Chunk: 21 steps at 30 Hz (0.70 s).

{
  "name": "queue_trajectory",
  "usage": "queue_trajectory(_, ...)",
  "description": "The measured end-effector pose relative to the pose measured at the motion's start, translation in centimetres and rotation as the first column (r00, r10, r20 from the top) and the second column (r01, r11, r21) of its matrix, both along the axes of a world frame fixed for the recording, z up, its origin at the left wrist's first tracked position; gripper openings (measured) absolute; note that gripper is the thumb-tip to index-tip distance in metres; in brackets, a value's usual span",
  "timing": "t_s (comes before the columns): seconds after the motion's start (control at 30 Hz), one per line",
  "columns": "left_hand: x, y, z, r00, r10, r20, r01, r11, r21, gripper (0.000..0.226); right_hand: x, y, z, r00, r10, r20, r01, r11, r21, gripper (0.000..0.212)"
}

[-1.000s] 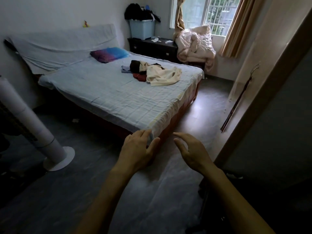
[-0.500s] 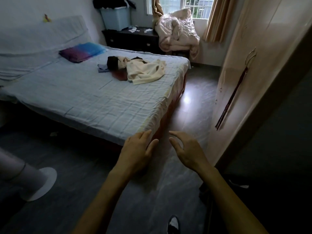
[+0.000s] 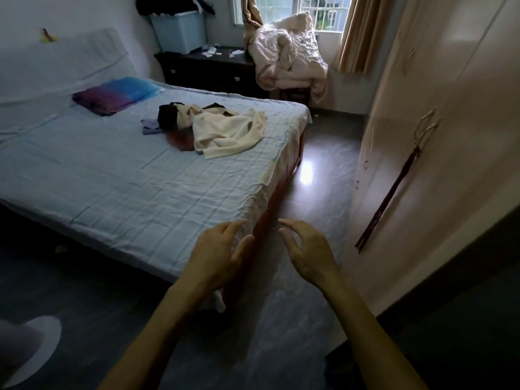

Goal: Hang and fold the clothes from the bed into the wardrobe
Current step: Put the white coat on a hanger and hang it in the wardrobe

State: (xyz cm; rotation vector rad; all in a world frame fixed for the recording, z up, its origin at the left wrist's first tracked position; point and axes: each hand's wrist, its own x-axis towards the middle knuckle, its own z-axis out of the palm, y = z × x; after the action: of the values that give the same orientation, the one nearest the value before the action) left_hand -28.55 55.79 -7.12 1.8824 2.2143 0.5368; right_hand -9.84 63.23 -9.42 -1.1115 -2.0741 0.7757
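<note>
Left hand (image 3: 216, 254) relaxed, empty | right hand (image 3: 308, 253) likewise | clothes (image 3: 222, 129) lie far ahead on bed (image 3: 126, 192), slightly leftward, nearer left hand.

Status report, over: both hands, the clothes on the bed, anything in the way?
Left hand open, empty; right hand open, empty. Clothes pile on bed, beyond reach, untouched. Wardrobe doors closed.

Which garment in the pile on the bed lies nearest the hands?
The large cream cloth garment; it covers the pile's near edge, with the black garment, red garment and lilac garment farther off.
</note>
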Motion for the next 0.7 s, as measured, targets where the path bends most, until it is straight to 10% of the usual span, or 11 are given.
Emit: queue_trajectory(0.7, -13.4, 31.2, -1.3, 0.954, 0.002, 0.300, 0.001, 1.000, -0.010, 0.049, -13.7, 30.1, 0.2, 0.984, -0.015, 0.178, 0.018, 1.000, -0.015, 0.028)
